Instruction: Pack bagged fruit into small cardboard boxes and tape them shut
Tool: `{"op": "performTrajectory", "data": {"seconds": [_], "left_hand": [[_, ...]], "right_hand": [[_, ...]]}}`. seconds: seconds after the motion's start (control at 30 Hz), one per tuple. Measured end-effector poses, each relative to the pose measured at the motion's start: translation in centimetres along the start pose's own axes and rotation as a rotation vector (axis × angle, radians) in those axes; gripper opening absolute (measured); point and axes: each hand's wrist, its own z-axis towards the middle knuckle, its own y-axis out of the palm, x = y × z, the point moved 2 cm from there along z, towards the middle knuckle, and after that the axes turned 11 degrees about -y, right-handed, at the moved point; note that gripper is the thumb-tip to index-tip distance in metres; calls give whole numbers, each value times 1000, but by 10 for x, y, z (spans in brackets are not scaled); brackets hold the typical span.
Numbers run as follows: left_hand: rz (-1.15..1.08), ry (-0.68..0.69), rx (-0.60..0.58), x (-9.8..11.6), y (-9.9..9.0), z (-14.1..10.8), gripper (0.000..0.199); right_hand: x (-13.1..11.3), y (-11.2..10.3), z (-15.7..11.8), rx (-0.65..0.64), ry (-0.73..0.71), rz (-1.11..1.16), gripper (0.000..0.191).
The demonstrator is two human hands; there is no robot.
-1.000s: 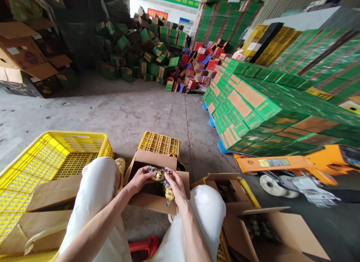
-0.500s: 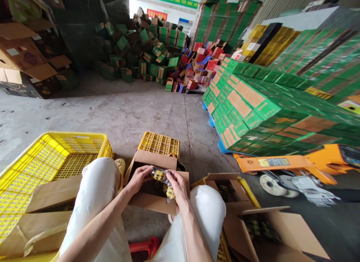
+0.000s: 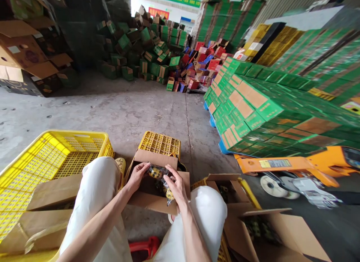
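My left hand (image 3: 138, 175) pinches the left end of a clear plastic packet (image 3: 155, 172) holding a yellow, black-spotted item whose kind I cannot make out. My right hand (image 3: 176, 183) grips the packet's right side between thumb and fingers, with the forefinger raised. Below the right palm hangs a second wrapped yellow piece (image 3: 169, 195); whether it is joined to the first is unclear. Both hands are over an open cardboard box (image 3: 153, 204) between my knees. Dark and yellow wrapped pieces show inside it, partly hidden by my hands.
A yellow crate (image 3: 75, 136) with cardboard stands left, and an upturned yellow crate (image 3: 160, 141) lies behind the box. Open cartons (image 3: 292, 228) with wrapped pieces are at right. Beyond them are an orange pallet jack (image 3: 270, 163) and stacked green boxes (image 3: 253, 104). Something red (image 3: 144, 247) sits below me.
My left hand has shifted slightly left and up with the packet. The right forefinger has lifted and the right fingers have spread a little. The second wrapped piece still hangs below.
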Motion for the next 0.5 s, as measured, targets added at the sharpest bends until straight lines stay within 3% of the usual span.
{"op": "performTrajectory", "data": {"seconds": [0.23,0.37,0.5], "left_hand": [[69,-59,-32,-4,4,-1,58],[5,-213,-99,-5,6,-6,71],[78,-348,-182,-11,7,-12,87]], "right_hand": [[5,5,-2,-51,9,-76,27],[3,5,-1,-48,-64,-113,25],[-3,13,-4,-148,-110,-110,23]]}}
